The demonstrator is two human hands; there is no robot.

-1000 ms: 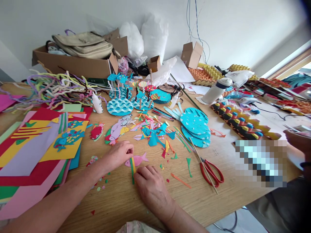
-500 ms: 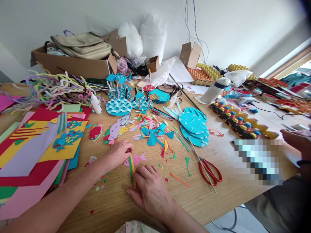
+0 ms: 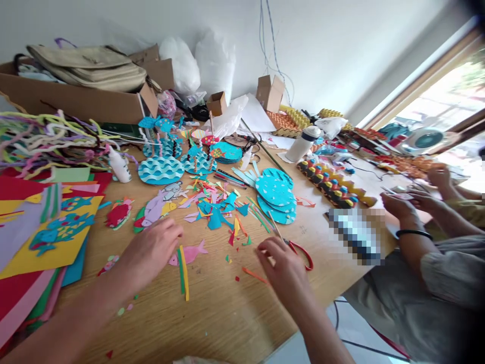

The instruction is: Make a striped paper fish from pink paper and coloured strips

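A green and a yellow paper strip (image 3: 184, 275) lie side by side on the table, over the head end of a pink paper fish (image 3: 194, 252). Just above their upper ends hovers my left hand (image 3: 153, 253), fingers loosely bent and nothing visible in them. My right hand (image 3: 284, 270) is raised to the right, its fingers parted and bent, holding nothing I can see. Right behind it lie red-handled scissors (image 3: 307, 257), partly hidden by the hand, and a thin wooden stick (image 3: 273, 222). An orange paper strip (image 3: 253, 276) lies beside the right hand.
Coloured paper sheets (image 3: 41, 288) are stacked at left. Paper scraps (image 3: 217, 207) cover the middle, near turquoise discs (image 3: 276, 189). Behind stand a glue bottle (image 3: 119, 166), fish decorations (image 3: 161, 169) and a white flask (image 3: 303, 144). Another person's hands (image 3: 401, 202) work at right.
Both hands have let go of the green and yellow strips, which now lie on the table. My right hand has moved right towards the scissors. The view has turned to the right.
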